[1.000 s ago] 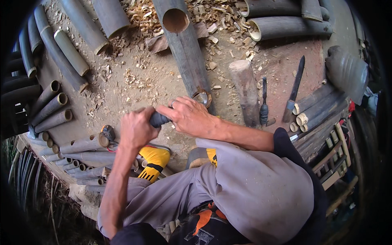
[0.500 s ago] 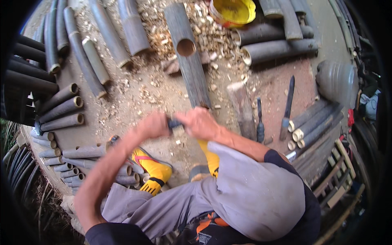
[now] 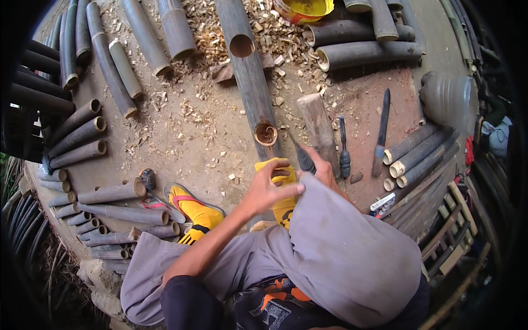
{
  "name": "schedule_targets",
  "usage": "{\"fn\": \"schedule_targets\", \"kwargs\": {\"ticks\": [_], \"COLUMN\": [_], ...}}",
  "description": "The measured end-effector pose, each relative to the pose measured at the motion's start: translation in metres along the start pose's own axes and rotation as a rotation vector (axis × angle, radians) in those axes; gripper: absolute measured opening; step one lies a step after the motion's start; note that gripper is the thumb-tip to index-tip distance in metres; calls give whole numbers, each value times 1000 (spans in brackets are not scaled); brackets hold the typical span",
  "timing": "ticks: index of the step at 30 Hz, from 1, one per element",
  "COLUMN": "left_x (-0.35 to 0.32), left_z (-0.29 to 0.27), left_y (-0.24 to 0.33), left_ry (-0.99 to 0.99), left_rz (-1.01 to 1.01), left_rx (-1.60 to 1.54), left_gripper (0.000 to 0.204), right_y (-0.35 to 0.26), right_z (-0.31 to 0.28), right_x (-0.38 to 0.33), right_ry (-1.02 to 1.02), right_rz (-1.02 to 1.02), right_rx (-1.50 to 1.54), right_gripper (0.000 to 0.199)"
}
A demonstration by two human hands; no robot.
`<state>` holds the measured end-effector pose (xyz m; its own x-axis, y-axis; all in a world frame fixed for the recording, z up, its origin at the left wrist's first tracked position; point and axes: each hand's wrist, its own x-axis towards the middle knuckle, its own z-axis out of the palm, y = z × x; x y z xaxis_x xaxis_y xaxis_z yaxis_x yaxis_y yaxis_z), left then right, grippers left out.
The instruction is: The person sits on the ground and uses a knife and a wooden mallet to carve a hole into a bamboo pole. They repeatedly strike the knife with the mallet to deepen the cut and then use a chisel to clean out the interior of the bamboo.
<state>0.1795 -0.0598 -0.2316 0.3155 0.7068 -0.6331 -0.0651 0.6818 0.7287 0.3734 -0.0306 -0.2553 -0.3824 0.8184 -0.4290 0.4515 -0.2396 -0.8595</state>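
Note:
A thick bamboo pole [image 3: 250, 82] runs away from me with two round holes cut in its upper side. Curled shavings [image 3: 266, 132] sit in the nearer hole. My foot in a yellow sock [image 3: 283, 181] is at the pole's near end. My right hand [image 3: 325, 171], partly hidden behind my raised knee, is closed round a dark-handled tool [image 3: 306, 159]; its thin blade is blurred and points away, just right of the pole. Over the sock and beside the trousers' knee [image 3: 324, 203], my left hand [image 3: 269, 190] has its fingers apart and holds nothing.
A chisel [image 3: 344, 151], a long knife [image 3: 382, 132] and a wooden block [image 3: 320, 124] lie to the right. Cut bamboo lengths [image 3: 368, 55] lie at both sides. Wood chips cover the ground around a yellow container [image 3: 305, 8]. A plastic jug [image 3: 448, 102] stands far right.
My hands were together on a dark handle at the pole's near end. The left has come off and opened; the right has moved right with the tool. The nearer hole now shows.

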Motion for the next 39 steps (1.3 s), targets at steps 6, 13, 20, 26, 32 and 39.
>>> {"fn": "schedule_targets", "kwargs": {"ticks": [6, 13, 20, 26, 32, 39], "left_x": [88, 99, 101, 98, 99, 96], "left_z": [0, 11, 18, 8, -14, -10], "left_y": [-20, -9, -20, -20, 1, 1], "left_ry": [70, 238, 123, 60, -63, 3], "left_rz": [-403, -270, 85, 17, -455, -254], "left_rx": [-439, -579, -1494, -1492, -385, -1303], "left_gripper": [42, 29, 38, 33, 29, 33], "right_y": [4, -25, -64, -61, -31, -107], "right_z": [7, -48, -66, -50, -27, -51], "right_x": [-12, 53, 134, 119, 34, 114], "right_ry": [-46, -335, -520, -377, -127, -600], "right_rz": [73, 53, -628, -582, 182, 52], "right_rx": [-236, -662, -1275, -1255, -396, -1058], "right_gripper": [66, 63, 46, 38, 55, 42]}}
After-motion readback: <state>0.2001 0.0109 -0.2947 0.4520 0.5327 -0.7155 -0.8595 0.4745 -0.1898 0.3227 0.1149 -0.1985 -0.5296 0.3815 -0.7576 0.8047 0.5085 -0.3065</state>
